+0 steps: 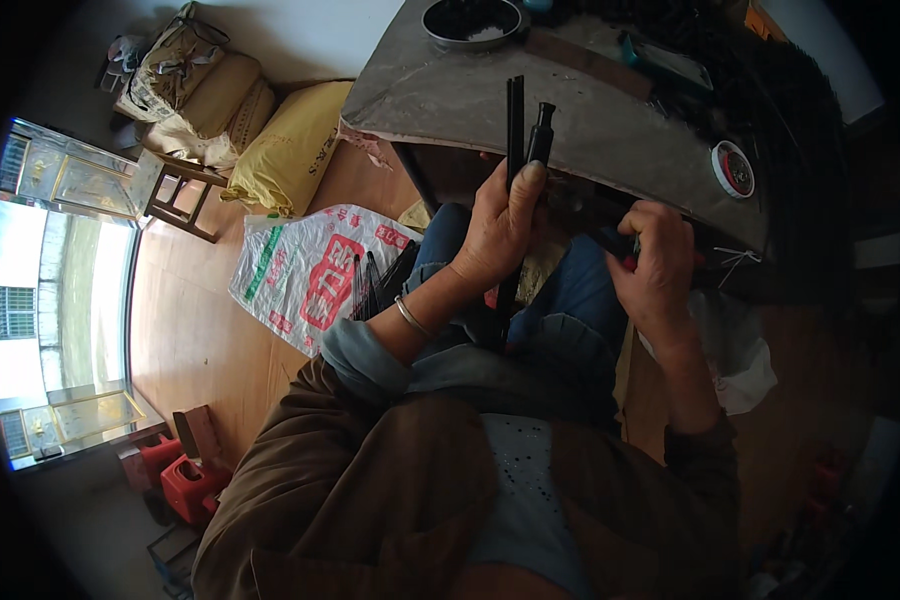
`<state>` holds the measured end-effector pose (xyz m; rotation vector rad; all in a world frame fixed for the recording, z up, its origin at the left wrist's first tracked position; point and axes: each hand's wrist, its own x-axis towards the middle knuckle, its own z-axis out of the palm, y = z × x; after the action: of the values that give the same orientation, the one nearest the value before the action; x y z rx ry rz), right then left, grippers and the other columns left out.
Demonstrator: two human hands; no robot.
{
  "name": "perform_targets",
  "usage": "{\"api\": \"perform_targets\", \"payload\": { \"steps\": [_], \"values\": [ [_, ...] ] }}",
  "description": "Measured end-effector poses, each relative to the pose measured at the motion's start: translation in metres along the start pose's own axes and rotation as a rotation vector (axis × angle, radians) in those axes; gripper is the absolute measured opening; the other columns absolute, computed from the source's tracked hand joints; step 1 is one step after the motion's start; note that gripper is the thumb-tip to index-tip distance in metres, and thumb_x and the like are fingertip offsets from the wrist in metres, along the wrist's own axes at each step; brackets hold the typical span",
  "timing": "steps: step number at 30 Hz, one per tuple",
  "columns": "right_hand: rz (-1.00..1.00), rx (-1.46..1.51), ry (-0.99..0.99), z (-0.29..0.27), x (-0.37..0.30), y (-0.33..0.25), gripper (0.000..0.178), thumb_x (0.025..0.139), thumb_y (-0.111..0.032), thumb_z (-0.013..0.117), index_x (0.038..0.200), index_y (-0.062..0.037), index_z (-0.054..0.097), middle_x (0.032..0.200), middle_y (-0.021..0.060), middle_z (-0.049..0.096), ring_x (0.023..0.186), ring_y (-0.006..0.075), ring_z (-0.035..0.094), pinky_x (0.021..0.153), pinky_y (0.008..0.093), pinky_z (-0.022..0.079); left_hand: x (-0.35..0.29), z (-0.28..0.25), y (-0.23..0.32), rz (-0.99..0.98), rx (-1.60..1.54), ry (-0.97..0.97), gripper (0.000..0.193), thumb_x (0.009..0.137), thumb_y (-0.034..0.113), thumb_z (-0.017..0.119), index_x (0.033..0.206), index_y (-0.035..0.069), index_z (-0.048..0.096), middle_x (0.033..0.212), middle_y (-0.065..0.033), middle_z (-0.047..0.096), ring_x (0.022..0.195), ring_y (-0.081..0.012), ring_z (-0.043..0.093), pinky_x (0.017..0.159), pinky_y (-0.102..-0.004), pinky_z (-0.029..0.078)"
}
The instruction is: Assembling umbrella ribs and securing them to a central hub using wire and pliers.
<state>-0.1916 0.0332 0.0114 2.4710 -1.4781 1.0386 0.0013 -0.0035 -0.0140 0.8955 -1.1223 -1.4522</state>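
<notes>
My left hand (492,228) is closed around a bundle of long, slim black rods (515,120) and a thicker black tube (541,135) with a flared tip, all pointing up over the table's near edge. The thumb presses on the thick tube. Lower parts of the bundle run down between my knees. To the right, my right hand (660,258) is curled shut around a dark tool with a bit of red showing; its kind is hidden by the fingers. More thin black rods (372,285) lie beside my left thigh, on a white plastic sack with red print (295,270).
A grey table (590,125) stands ahead, bearing a metal bowl of black pieces (470,22), a round tin (733,169) and a dark heap at right. Full sacks (288,150) and a wooden stool (178,192) stand far left. Red containers (190,485) sit lower left.
</notes>
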Motion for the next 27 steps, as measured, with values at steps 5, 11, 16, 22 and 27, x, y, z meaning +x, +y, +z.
{"api": "perform_targets", "payload": {
  "steps": [5,11,16,22,27],
  "values": [
    [0.069,0.137,-0.102,0.003,-0.007,0.006,0.039,0.069,-0.001,0.075,0.098,-0.0077,0.05,0.083,0.0055,0.059,0.072,0.0253,0.059,0.064,0.0338,0.046,-0.002,0.001,0.003,0.018,0.008,-0.009,0.037,0.1,0.041,0.045,0.092,0.005,0.05,0.065,0.0032,0.047,0.052,-0.0031,0.043,0.045,-0.0202,0.034],
    [0.975,1.756,-0.92,-0.021,-0.019,0.006,0.023,0.09,-0.02,0.064,0.102,-0.0049,0.051,0.063,0.0037,0.057,0.042,0.0116,0.053,0.04,0.0226,0.043,-0.002,0.004,0.002,0.111,0.161,-0.067,0.036,0.1,0.037,0.047,0.097,0.002,0.054,0.074,-0.0009,0.053,0.067,-0.0062,0.048,0.058,-0.0228,0.041],
    [0.758,1.063,-1.054,-0.03,-0.013,0.001,0.033,0.088,-0.01,0.058,0.118,-0.0019,0.046,0.077,0.0046,0.061,0.061,0.0096,0.058,0.056,0.0217,0.047,0.002,-0.002,-0.003,0.059,0.137,-0.042,0.039,0.1,0.038,0.045,0.094,0.001,0.054,0.073,0.0008,0.051,0.068,-0.0062,0.046,0.059,-0.0234,0.039],
    [0.986,1.536,-0.844,-0.046,-0.029,-0.002,0.027,0.096,-0.028,0.055,0.095,-0.0003,0.052,0.066,0.0071,0.058,0.048,0.0113,0.056,0.046,0.023,0.047,-0.002,-0.001,-0.004,0.118,0.123,-0.093,0.05,0.1,0.049,0.037,0.089,0.003,0.054,0.059,-0.0004,0.051,0.044,-0.0069,0.046,0.041,-0.0216,0.034],
    [0.798,1.209,-1.07,-0.04,-0.024,-0.002,0.033,0.085,-0.015,0.058,0.113,0.0006,0.048,0.08,0.0049,0.059,0.06,0.0107,0.058,0.054,0.0244,0.05,-0.002,0.002,-0.003,0.101,0.126,-0.025,0.05,0.1,0.048,0.039,0.087,0.003,0.053,0.062,0.0007,0.05,0.052,-0.0059,0.045,0.046,-0.0224,0.036]
  ]
}}
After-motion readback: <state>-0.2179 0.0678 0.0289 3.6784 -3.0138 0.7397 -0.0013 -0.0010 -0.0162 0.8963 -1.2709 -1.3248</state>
